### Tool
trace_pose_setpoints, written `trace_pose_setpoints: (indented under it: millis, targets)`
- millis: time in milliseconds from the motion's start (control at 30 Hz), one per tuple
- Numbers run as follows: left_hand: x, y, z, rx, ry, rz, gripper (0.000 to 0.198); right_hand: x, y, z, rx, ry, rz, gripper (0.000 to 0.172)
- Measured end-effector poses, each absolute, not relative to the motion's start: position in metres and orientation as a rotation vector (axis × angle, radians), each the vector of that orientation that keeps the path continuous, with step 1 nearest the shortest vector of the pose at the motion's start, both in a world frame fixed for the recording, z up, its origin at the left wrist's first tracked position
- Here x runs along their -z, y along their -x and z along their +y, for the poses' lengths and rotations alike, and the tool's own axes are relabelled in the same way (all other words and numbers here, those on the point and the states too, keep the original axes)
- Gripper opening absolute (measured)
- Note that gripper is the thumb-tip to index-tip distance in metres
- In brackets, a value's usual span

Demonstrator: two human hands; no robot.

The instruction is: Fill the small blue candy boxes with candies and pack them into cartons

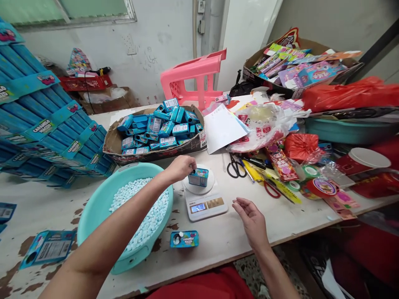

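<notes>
A blue candy tin [199, 177] stands on the round plate of a white digital scale [207, 207], whose lit display appears to read 15.78. My left hand [182, 168] is at the tin's top left end, fingers pinched together; whatever they hold, if anything, is hidden. To the right of the scale, my right hand [251, 220] hovers over the table with loosely curled, parted fingers and nothing visible in it. A second blue tin [184, 239] lies in front of the scale, white candy showing at its round opening. Left of the scale, a turquoise basin [93, 207] contains many pale blue candies [149, 209].
Behind the basin sits a cardboard box [156, 157] of blue tins. Stacked blue display boxes [46, 120] rise at the left. Scissors [236, 167], pens, a yellow cutter [282, 190] and plastic bags [260, 128] crowd the right side. A pink stool [193, 74] stands behind.
</notes>
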State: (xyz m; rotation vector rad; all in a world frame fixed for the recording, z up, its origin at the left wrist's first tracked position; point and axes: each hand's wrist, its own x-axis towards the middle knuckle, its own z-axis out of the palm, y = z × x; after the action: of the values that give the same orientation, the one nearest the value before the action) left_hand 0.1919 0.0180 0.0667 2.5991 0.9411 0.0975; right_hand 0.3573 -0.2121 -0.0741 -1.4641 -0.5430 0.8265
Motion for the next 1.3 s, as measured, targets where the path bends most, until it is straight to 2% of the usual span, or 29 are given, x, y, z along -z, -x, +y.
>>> trace_pose_setpoints:
  millis: [467, 667, 767, 833, 867, 1033, 1167, 1300]
  targets:
    - [-0.078, -0.188, 0.016, -0.128, -2.498, 0.957, 0.022, 0.075, -0.351, -0.207, -0.839, 1.454, -0.586, 0.039]
    - [-0.102, -0.105, -0.008, -0.01, -2.474, 1.103, 0.022, 0.063, -0.352, -0.198, -0.766, 1.49, -0.706, 0.037]
    - [-0.096, -0.059, -0.025, -0.036, -2.347, 1.291, 0.029, 0.052, -0.343, -0.166, -0.678, 1.483, -0.892, 0.049]
    - [-0.084, -0.044, -0.038, -0.225, -2.161, 1.363, 0.034, 0.045, -0.333, -0.136, -0.665, 1.456, -1.015, 0.062]
    - [-0.076, -0.042, -0.046, -0.333, -2.012, 1.365, 0.035, 0.042, -0.328, -0.122, -0.682, 1.444, -1.062, 0.062]
    - [-0.044, -0.055, -0.073, -0.75, -0.991, 1.216, 0.04, 0.001, -0.303, -0.083, -0.588, 1.392, -1.314, 0.03]
    - [-0.04, -0.063, -0.066, -0.984, -0.452, 1.067, 0.039, -0.042, -0.275, -0.075, -0.312, 1.207, -1.741, 0.03]
    - [-0.044, -0.065, -0.047, -1.096, -0.232, 1.018, 0.035, -0.05, -0.245, -0.061, -0.166, 1.155, -2.007, 0.03]
